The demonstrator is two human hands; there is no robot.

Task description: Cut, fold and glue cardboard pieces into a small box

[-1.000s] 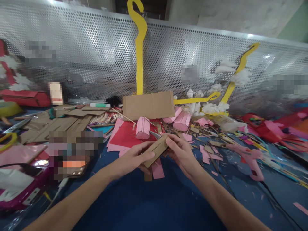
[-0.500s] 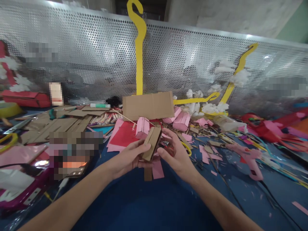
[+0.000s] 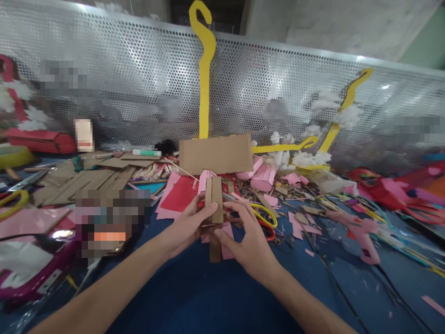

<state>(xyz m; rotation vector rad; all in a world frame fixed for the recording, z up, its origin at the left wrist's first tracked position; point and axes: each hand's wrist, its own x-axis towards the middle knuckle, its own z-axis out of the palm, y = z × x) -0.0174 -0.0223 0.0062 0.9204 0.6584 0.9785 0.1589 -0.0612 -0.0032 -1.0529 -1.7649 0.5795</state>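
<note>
A small folded cardboard piece [image 3: 217,195] is upright in front of me, above the blue table. My left hand [image 3: 189,225] grips it from the left, thumb across its face. On its right side, my right hand [image 3: 245,227] has its fingers apart and curved near the cardboard's edge; whether the fingertips touch it is hard to tell. Below lies a cardboard strip [image 3: 215,250] beside pink paper. Behind the hands are a red sheet [image 3: 175,194] and scissors with yellow and red handles [image 3: 266,215].
A cardboard box [image 3: 215,155] with a tall yellow hook [image 3: 205,83] stands at the back. Pink folded shapes [image 3: 263,177] sit beside it. A pink glue gun [image 3: 361,232] with its cord lies right; cardboard sheets [image 3: 90,185] and a purple object [image 3: 41,273] are left.
The cardboard piece has turned from tilted to nearly upright. My right hand has moved slightly lower, and the scissors' handles show more. The view has shifted a little.
</note>
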